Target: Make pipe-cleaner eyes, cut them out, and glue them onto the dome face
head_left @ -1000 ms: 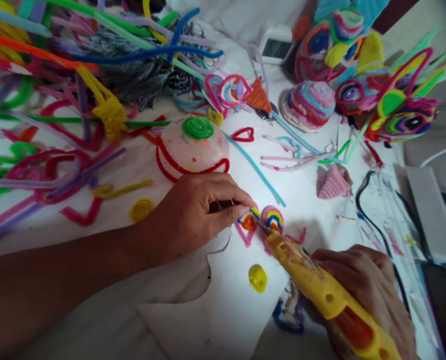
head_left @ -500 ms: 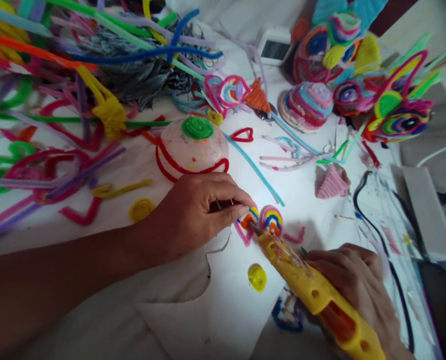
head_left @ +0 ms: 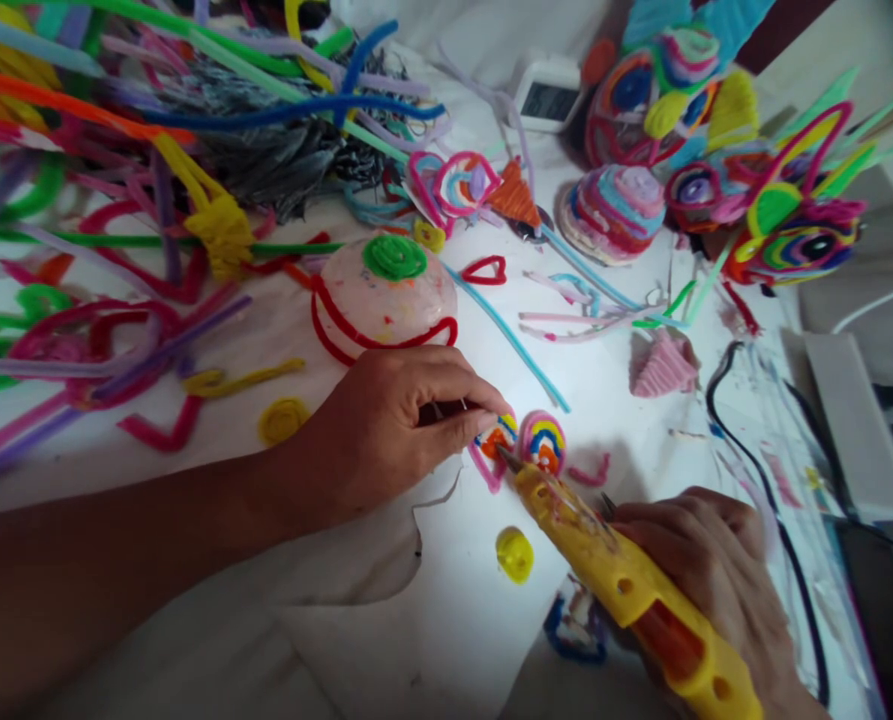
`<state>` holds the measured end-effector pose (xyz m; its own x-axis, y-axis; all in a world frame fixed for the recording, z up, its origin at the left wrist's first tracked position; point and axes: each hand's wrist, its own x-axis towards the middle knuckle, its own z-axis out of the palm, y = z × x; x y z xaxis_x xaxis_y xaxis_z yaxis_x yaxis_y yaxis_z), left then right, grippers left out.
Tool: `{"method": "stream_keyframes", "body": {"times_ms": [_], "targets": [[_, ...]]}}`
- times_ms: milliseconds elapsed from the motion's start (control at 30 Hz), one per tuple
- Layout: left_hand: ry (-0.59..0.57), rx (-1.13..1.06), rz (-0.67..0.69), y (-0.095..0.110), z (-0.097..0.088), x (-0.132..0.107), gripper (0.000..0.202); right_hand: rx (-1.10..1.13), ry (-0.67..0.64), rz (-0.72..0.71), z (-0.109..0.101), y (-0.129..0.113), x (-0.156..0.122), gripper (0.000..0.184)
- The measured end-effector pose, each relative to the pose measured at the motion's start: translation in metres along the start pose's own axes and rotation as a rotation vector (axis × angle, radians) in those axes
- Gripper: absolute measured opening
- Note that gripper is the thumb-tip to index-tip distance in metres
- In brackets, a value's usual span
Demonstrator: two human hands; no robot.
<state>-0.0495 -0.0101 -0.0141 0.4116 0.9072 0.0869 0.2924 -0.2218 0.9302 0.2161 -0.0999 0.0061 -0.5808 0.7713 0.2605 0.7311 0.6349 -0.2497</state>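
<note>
My left hand (head_left: 408, 420) pinches the upper left edge of a small coil of pink, yellow, blue and orange pipe cleaner (head_left: 497, 440), which has a loose pink end. My right hand (head_left: 705, 570) is wrapped round a yellow glue gun (head_left: 611, 560), its metal nozzle at the orange middle of that coil. A matching pipe-cleaner coil (head_left: 543, 443) lies just right of the nozzle. Close behind my left hand sits a pale dome (head_left: 390, 295) with a green spiral on top and a red pipe cleaner round its front. Part of my right hand is hidden behind the gun.
Loose pipe cleaners (head_left: 116, 350) crowd the left side. A yellow coil (head_left: 515, 555) and a pink cone (head_left: 663, 365) lie on the white surface. At the back stand a small digital clock (head_left: 549, 95) and decorated balls (head_left: 615, 212). A black cable (head_left: 772, 500) runs down the right.
The glue gun's body has shifted very slightly left, its nozzle staying at the same coil. My left hand keeps its pinch, almost unmoved.
</note>
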Motion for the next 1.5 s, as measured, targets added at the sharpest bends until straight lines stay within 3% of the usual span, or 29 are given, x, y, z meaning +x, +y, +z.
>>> {"method": "stream_keyframes", "body": {"times_ms": [1233,1500], "targets": [[-0.006,0.029,0.079,-0.003,0.0,0.0,0.018,0.064,0.028,0.085,-0.005,0.003,-0.002,0.031],[0.032,0.051,0.086,0.001,0.002,0.0,0.019,0.005,0.22,0.116,-0.012,-0.015,-0.012,0.022]]}}
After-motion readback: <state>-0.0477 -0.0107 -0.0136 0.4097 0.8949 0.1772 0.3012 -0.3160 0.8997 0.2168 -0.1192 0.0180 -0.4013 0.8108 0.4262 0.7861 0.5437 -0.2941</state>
